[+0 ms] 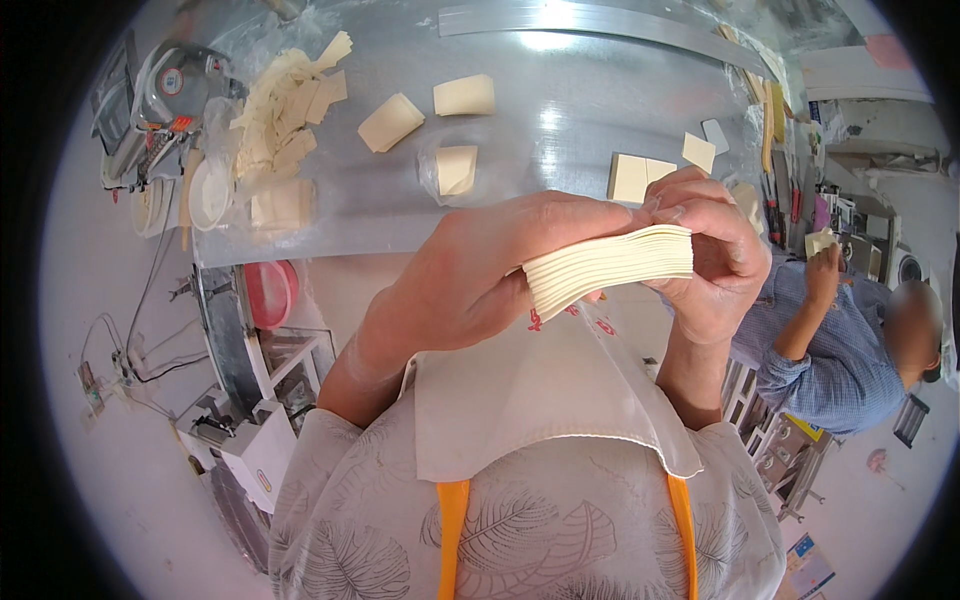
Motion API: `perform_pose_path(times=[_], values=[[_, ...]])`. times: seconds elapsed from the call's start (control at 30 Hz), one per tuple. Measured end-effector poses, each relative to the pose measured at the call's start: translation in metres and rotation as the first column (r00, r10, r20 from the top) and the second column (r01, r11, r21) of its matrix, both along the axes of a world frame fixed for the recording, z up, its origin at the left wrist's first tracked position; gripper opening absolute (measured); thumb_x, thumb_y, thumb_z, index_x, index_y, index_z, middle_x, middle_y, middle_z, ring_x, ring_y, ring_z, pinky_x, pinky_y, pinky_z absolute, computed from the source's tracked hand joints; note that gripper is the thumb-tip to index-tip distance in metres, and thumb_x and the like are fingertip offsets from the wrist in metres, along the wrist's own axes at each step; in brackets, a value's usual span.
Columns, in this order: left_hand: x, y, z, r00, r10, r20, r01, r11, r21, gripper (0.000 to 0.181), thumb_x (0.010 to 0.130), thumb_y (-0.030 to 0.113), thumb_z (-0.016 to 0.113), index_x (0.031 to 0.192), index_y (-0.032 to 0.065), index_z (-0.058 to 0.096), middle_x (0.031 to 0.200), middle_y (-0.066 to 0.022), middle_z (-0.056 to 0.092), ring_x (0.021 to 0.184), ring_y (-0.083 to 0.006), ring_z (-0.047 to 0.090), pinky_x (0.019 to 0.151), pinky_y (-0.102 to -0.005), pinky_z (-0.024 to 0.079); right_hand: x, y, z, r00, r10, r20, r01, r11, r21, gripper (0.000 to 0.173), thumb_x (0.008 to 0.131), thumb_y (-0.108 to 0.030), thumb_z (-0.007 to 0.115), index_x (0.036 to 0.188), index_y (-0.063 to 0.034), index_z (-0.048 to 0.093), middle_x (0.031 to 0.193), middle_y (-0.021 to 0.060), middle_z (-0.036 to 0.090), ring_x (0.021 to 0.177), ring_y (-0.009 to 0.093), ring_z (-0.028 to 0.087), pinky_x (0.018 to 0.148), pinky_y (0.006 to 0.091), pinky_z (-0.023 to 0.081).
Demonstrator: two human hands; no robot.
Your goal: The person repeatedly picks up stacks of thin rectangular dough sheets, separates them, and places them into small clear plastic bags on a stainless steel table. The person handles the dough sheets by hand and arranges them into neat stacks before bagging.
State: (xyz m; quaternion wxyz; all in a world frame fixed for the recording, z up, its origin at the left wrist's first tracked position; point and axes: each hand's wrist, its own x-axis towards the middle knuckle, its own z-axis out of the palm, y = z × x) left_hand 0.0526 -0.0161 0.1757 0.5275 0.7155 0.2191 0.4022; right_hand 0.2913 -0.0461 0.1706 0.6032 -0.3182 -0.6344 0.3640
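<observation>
Above my apron, a thick stack of square, pale yellow dough wrappers [611, 266] is raised in both hands, its layered edges facing me and its middle slightly arched. My left hand [480, 262] grips the left end, thumb below and fingers along the top. At the right end, my right hand [720, 255] has its fingers curled around the stack. Some fingertips are hidden behind the wrappers. Just beyond my right hand, two neat piles of wrappers [634, 176] lie side by side on the metal table [517, 142]. A single loose wrapper [699, 152] lies near them.
Wrapper stacks [391, 122] and dough scraps [274, 112] lie on the table's left half. A metal strip [600, 26] runs along the far side. Beside a white bowl [210, 195] stands equipment [169, 86]. To my right is a person in a blue shirt [840, 360].
</observation>
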Motion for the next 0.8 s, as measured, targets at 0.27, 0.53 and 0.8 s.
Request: perform_pose_path(times=[0.27, 0.53, 0.8], values=[[-0.0028, -0.0040, 0.0042, 0.999, 0.019, -0.049, -0.023, 0.997, -0.069, 0.045, 0.092, -0.003, 0.066, 0.137, 0.0047, 0.068, 0.119, -0.0104, 0.077, 0.095, -0.0223, 0.074, 0.080, -0.0324, 0.059, -0.0021, -0.0023, -0.0025, 1.000, 0.014, -0.005, -0.015, 0.998, -0.054, 0.043, 0.076, -0.006, 0.094, 0.113, 0.0042, 0.074, 0.105, 0.0147, 0.074, 0.099, 0.026, 0.069, 0.086, 0.0378, 0.054], [-0.0007, -0.0040, 0.0047, 0.995, 0.047, -0.086, -0.051, 0.998, -0.045, 0.044, 0.091, -0.005, 0.066, 0.135, -0.0045, 0.067, 0.114, -0.0141, 0.078, 0.084, -0.0155, 0.073, 0.074, -0.0295, 0.059, -0.0035, -0.0039, -0.0020, 1.000, 0.002, 0.007, -0.001, 0.997, -0.082, 0.045, 0.075, -0.003, 0.095, 0.114, 0.0045, 0.073, 0.106, 0.0153, 0.074, 0.100, 0.026, 0.069, 0.087, 0.0379, 0.055], [-0.0001, -0.0057, -0.0010, 0.995, 0.050, -0.087, -0.056, 0.997, -0.062, 0.044, 0.091, -0.004, 0.068, 0.135, 0.0007, 0.068, 0.119, -0.0133, 0.078, 0.097, -0.0221, 0.076, 0.082, -0.0321, 0.060, -0.0004, -0.0043, -0.0043, 0.999, 0.013, 0.033, -0.010, 0.996, -0.092, 0.045, 0.076, -0.003, 0.094, 0.115, 0.0042, 0.073, 0.106, 0.0155, 0.073, 0.100, 0.025, 0.069, 0.087, 0.0374, 0.054]])
